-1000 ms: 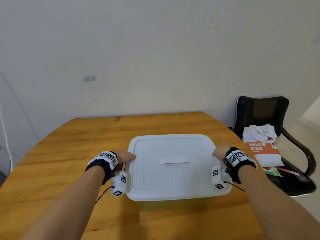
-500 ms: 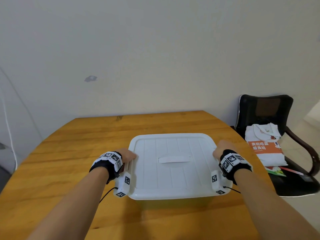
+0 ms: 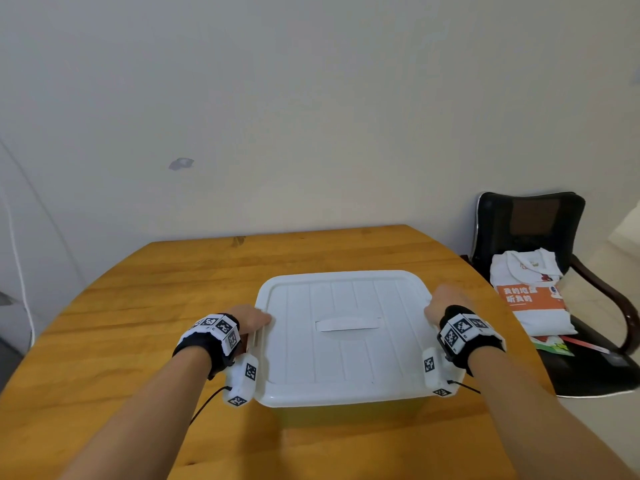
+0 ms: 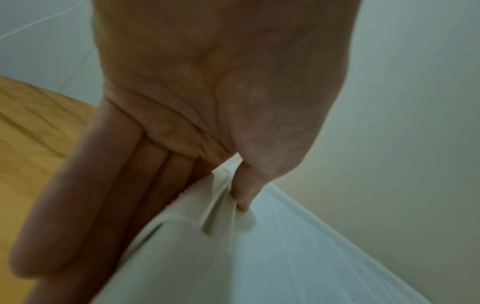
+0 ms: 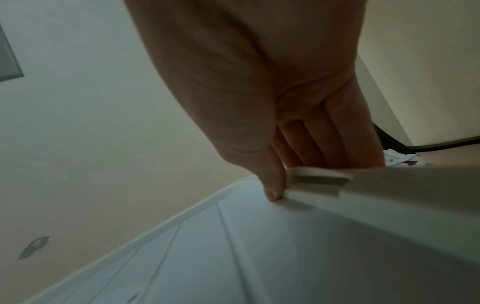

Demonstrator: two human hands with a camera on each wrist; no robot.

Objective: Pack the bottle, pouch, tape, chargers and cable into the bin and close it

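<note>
The white plastic bin sits on the round wooden table with its ribbed white lid already on top, a flat recessed handle across the middle of it. The bottle, pouch, tape, chargers and cable are nowhere to be seen on the table, and the opaque lid hides whatever is inside. The person's left hand is at the lid's left edge: in the left wrist view the thumb presses on the lid's top just inside the rim while the four fingers run down over a side latch flap, so the edge is pinched between thumb and fingers. The right hand does the same on the opposite edge, thumb on top, fingers behind the raised latch. Both wrists carry black bands with white marker blocks. Off to the right, beside the table, a black chair holds a folded white garment with an orange card lying on it
</note>
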